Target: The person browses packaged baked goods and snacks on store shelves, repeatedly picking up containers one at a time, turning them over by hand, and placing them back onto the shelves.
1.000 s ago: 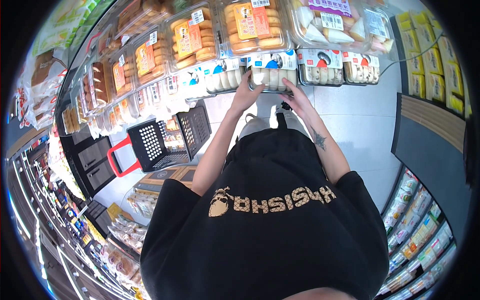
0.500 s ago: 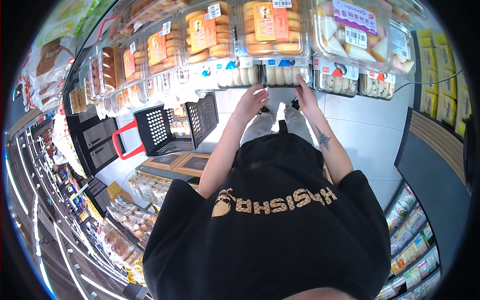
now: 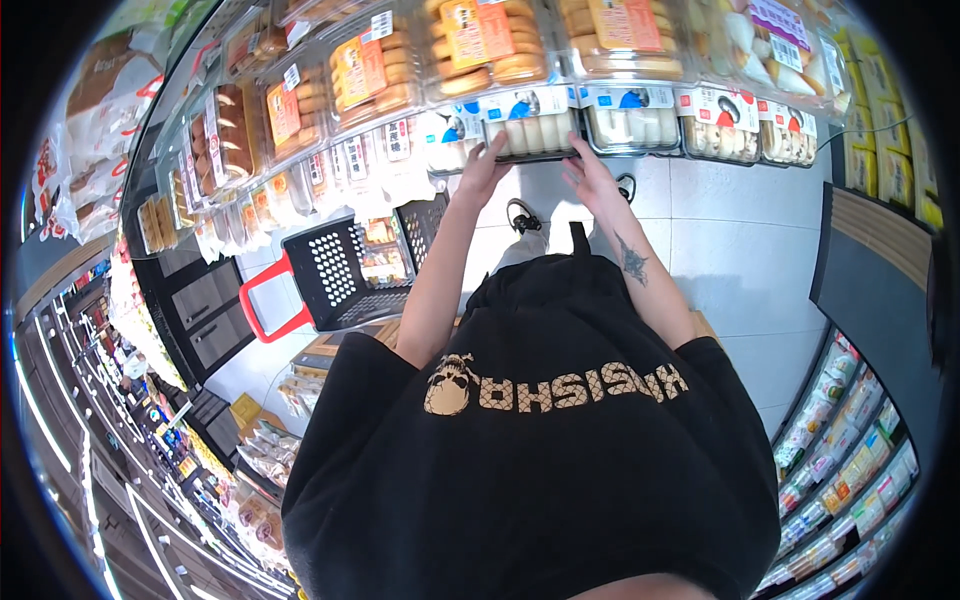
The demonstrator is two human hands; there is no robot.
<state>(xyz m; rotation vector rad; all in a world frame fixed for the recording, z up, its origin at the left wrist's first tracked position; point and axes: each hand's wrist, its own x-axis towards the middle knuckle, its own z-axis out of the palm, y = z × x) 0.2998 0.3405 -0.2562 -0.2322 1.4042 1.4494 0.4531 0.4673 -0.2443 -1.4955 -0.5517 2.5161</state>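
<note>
A clear lidded box of white rolls (image 3: 532, 138) with a blue-and-white label sits at the front edge of the shelf's lower row. At its left front corner is my left hand (image 3: 482, 172), fingers stretched out and touching the box. My right hand (image 3: 590, 178) is at the right front corner, fingers apart, fingertips against the box edge. Neither hand is closed round it. A similar box of white rolls (image 3: 632, 128) stands just to the right, and another such box (image 3: 450, 150) is on the left, partly behind my left hand.
Clear packs of round golden pastries (image 3: 490, 45) line the tier above. Boxes of speckled rolls (image 3: 720, 130) stand farther right. A black shopping basket (image 3: 335, 270) with a red handle, holding packages, is at my left. Yellow packs (image 3: 875, 120) fill a rack at the far right.
The view has shifted, so the shelf appears farther right. My hands have moved one box to the left along the lower row, and my left hand now touches a box.
</note>
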